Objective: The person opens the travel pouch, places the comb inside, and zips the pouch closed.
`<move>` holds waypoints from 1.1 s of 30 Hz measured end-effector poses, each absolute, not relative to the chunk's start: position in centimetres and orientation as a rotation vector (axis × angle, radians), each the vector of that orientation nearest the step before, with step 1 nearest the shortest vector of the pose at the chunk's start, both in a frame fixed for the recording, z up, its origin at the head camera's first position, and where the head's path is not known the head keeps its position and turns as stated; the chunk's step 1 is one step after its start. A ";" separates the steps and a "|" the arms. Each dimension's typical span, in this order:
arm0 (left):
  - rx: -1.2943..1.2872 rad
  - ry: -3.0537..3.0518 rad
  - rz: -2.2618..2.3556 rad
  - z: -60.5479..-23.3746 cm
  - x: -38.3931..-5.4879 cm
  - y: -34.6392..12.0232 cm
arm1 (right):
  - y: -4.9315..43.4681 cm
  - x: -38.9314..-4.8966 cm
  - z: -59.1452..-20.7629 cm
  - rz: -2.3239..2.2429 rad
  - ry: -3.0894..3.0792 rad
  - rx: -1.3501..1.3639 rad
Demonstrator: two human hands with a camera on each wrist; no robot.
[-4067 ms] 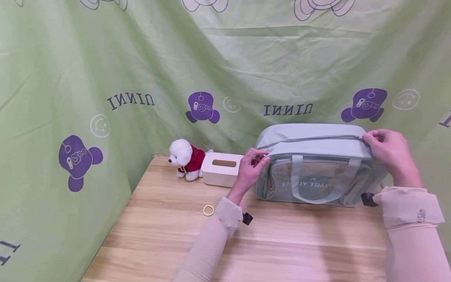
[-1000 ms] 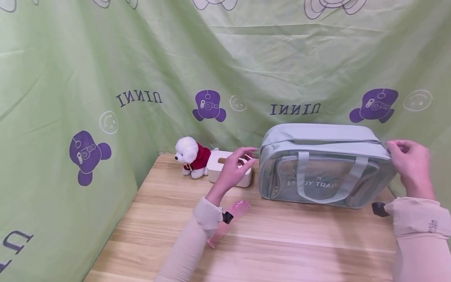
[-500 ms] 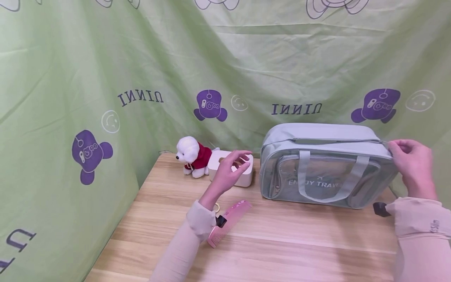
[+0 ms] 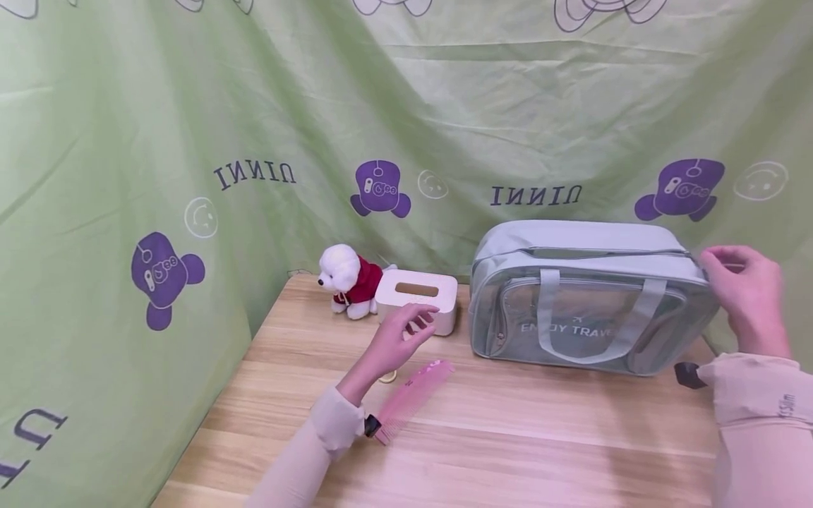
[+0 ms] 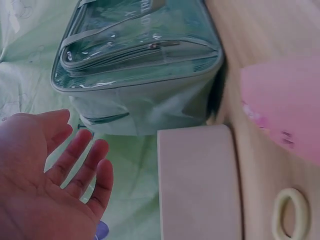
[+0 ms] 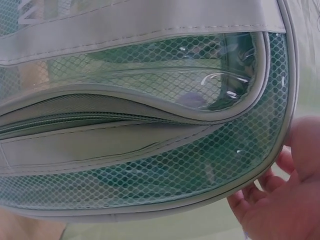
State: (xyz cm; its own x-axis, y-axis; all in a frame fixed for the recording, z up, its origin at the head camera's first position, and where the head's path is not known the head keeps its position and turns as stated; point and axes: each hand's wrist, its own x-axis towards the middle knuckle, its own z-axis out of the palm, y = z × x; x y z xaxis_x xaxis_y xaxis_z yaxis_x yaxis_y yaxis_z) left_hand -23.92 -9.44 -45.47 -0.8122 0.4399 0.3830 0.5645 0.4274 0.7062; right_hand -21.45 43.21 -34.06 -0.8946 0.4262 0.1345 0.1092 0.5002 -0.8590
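The curtain [image 4: 540, 127] hangs close behind the bag [image 4: 587, 303]; the table [image 4: 540, 430] stretches out in front. The right hand [image 4: 749, 289], fingers curled, grips the bag's top right corner; the left hand [image 4: 396, 340], fingers loosely bent, holds nothing near the tissue box [image 4: 446, 307], left of the bag

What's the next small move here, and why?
Probably bring the left hand to the comb: that hand holds nothing and is near it, while the right hand grips the bag by its corner and the top slit gapes.
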 end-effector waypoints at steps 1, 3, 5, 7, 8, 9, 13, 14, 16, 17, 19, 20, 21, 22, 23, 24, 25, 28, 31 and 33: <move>-0.900 -2.541 -1.331 -45.8 -23.7 -9.7 | 43.2 -21.5 -34.0 1.343 -2.419 -0.432; -0.895 -2.571 -1.328 -46.4 -23.3 -10.2 | 43.1 -21.6 -33.8 1.335 -2.419 -0.390; -0.878 -2.610 -1.326 -47.0 -22.9 -10.8 | 42.8 -21.9 -33.7 1.318 -2.429 -0.339; -0.857 -2.655 -1.329 -47.7 -22.6 -11.3 | 42.7 -22.1 -33.6 1.285 -2.447 -0.284; -0.839 -2.682 -1.330 -48.0 -22.4 -11.5 | 42.6 -22.3 -33.6 1.270 -2.452 -0.257; -0.826 -2.702 -1.328 -48.3 -22.3 -11.7 | 42.5 -22.4 -33.6 1.249 -2.459 -0.231; -0.772 -2.765 -1.319 -49.4 -21.7 -12.5 | 42.3 -22.8 -33.4 1.153 -2.485 -0.144; -0.768 -2.775 -1.310 -49.6 -21.5 -12.6 | 42.3 -22.9 -33.4 1.136 -2.495 -0.130; -0.758 -2.801 -1.296 -50.1 -21.1 -12.9 | 42.2 -23.0 -33.3 1.101 -2.515 -0.102; -0.761 -2.809 -1.287 -50.3 -21.0 -13.0 | 42.1 -23.1 -33.3 1.083 -2.526 -0.086; -0.746 -2.835 -1.278 -50.7 -20.7 -13.3 | 42.0 -23.3 -33.2 1.043 -2.549 -0.049; -0.738 -2.846 -1.276 -50.9 -20.6 -13.4 | 41.9 -23.4 -33.2 1.019 -2.558 -0.025; -0.726 -2.860 -1.269 -51.0 -20.5 -13.6 | 41.8 -23.6 -33.2 0.986 -2.567 0.000; -0.712 -2.873 -1.267 -51.2 -20.4 -13.7 | 41.7 -23.8 -33.2 0.959 -2.574 0.022; -0.701 -2.885 -1.266 -51.3 -20.3 -13.8 | 41.7 -24.0 -33.1 0.928 -2.584 0.042; -0.688 -2.898 -1.265 -51.5 -20.2 -13.9 | 41.6 -24.2 -33.1 0.902 -2.596 0.058; -0.683 -2.906 -1.267 -51.7 -20.1 -14.0 | 41.6 -24.4 -33.1 0.872 -2.608 0.075; -0.663 -2.932 -1.267 -52.2 -19.8 -14.2 | 41.7 -24.8 -33.1 0.816 -2.671 0.108; -0.650 -2.949 -1.267 -52.6 -19.5 -14.3 | 41.8 -25.1 -33.0 0.773 -2.740 0.146; -0.644 -2.958 -1.261 -52.9 -19.4 -14.4 | 41.8 -25.2 -33.0 0.747 -2.784 0.174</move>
State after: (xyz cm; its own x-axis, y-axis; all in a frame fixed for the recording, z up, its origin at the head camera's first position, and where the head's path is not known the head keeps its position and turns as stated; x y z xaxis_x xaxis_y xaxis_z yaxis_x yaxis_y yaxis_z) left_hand -19.43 -14.44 -52.89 -0.9138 0.4052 0.0263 0.2997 0.6292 0.7172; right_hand -25.20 41.82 -32.98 -0.9609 -0.0498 0.2725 -0.1795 0.8613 -0.4754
